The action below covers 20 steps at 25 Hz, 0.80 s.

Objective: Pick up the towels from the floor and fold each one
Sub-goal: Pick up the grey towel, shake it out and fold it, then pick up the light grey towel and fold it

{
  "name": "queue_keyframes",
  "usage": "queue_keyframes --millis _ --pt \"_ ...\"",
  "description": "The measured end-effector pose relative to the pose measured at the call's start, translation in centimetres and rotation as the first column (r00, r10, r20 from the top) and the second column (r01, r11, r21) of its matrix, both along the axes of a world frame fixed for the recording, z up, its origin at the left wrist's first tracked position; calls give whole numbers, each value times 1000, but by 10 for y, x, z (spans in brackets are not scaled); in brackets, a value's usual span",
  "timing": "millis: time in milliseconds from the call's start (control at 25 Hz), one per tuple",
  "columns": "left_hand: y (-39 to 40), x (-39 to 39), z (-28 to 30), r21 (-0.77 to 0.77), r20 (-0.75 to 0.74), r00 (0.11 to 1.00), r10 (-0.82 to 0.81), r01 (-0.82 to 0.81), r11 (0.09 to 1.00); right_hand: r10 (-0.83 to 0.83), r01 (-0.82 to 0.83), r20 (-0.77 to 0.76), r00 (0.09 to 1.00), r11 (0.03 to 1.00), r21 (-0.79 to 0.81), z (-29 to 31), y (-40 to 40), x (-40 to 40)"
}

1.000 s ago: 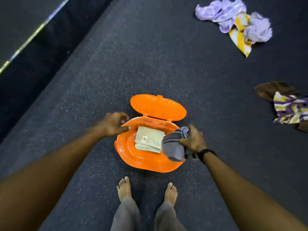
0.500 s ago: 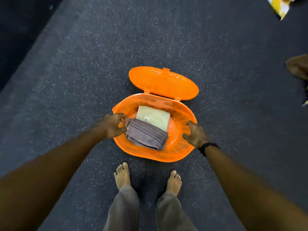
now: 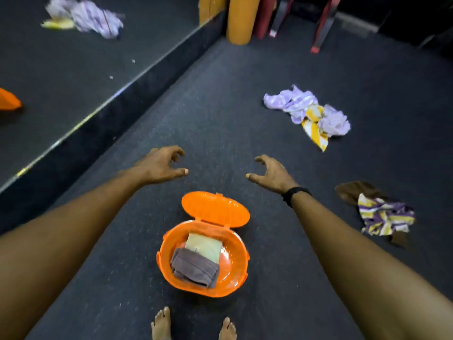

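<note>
Mirror [image 3: 61, 69] at 10 o'clock reflects blurred towels. Left hand [image 3: 159, 165] and right hand [image 3: 272, 174] empty, fingers spread. Orange basket [image 3: 235, 278] at 6 holds gray towel [image 3: 195, 268] half-hiding green one [image 3: 204, 245]. Crumpled towels [image 3: 311, 114] at 2; striped towel [image 3: 384, 217] at 3.

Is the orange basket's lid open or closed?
Open. The lid is flipped back behind the basket, and you can see two folded towels inside.

The dark speckled floor [image 3: 220, 123] carried an open orange basket [image 3: 235, 276]; lilac-and-yellow towels [image 3: 311, 114] lay crumpled well beyond; a striped towel [image 3: 384, 217] lay rightward.
</note>
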State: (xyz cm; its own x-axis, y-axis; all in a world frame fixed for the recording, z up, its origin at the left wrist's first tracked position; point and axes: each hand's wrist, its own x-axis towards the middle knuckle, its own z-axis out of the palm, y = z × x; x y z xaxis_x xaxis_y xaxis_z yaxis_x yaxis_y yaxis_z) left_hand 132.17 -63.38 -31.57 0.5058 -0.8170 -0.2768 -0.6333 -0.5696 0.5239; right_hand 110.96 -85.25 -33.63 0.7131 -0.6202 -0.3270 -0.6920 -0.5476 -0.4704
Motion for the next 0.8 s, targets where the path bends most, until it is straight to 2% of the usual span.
queue_keyframes --millis 200,400,560,800 --pt "12 30 184 -262 96 989 111 -83 961 -24 51 239 971 993 -108 206 -15 18" --pt "53 47 307 -442 170 966 194 -101 891 40 21 381 924 988 -155 343 5 42" --pt "101 68 375 -481 264 919 293 -138 866 128 -19 463 877 972 -233 410 37 70" --pt "186 65 429 -530 316 821 476 -263 806 329 -191 501 800 932 -308 456 96 122"
